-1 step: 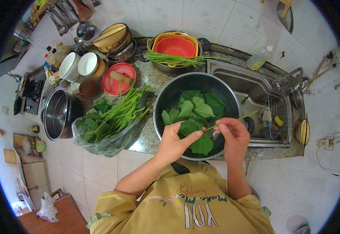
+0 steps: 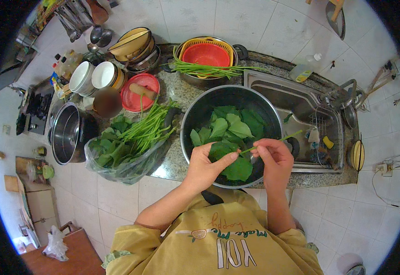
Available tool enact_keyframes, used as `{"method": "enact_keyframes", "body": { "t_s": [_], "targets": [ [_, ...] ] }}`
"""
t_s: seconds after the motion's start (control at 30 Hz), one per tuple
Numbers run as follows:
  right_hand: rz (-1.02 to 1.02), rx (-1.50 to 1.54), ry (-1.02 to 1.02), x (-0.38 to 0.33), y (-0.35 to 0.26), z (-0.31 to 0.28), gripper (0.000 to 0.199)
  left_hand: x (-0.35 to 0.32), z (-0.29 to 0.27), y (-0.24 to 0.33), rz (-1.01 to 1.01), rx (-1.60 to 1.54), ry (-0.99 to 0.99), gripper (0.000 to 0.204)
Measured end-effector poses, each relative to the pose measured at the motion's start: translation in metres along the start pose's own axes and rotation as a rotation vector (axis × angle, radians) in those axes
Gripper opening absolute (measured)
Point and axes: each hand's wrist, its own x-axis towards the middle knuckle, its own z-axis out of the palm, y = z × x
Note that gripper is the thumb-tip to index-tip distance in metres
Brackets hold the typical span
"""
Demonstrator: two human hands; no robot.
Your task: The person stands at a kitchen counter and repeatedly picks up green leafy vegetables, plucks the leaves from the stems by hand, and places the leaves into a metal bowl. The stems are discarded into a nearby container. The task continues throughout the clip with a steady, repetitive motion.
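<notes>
Over the near side of a large dark metal pot (image 2: 188, 110), my left hand (image 2: 201, 168) is closed on green leaves (image 2: 222, 150), thumb laid across them. My right hand (image 2: 275, 159) pinches the thin green stem (image 2: 291, 135) of the same piece, whose free end sticks out to the right past the pot's rim. Inside the pot lie several loose green leaves (image 2: 240, 127). To the left, a clear plastic bag (image 2: 131, 174) holds a bunch of leafy greens with long stems (image 2: 149, 123).
Bare stems (image 2: 209, 70) lie across a pot with red and yellow baskets at the back. A metal sink (image 2: 278, 85) adjoins on the right, with a wire rack and yellow sponge (image 2: 328, 142). Leftward stand a red basket (image 2: 129, 98), white bowls (image 2: 83, 78) and a black pot (image 2: 67, 137).
</notes>
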Motion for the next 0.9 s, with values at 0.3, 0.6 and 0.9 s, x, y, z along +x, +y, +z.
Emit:
{"method": "enact_keyframes", "body": {
  "t_s": [0.3,0.6,0.9],
  "targets": [
    [-0.049,-0.015,-0.042,-0.004,-0.001,0.004,0.009,0.001,-0.002,0.002,-0.251,-0.322,0.148,0.031],
    [0.063,0.240,-0.120,-0.002,-0.002,0.000,0.034,-0.005,-0.001,0.002,-0.092,-0.156,0.100,0.040],
    [-0.102,-0.116,-0.202,-0.011,-0.012,0.015,0.056,-0.007,0.006,0.004,0.250,0.187,0.025,0.016]
  ]
}}
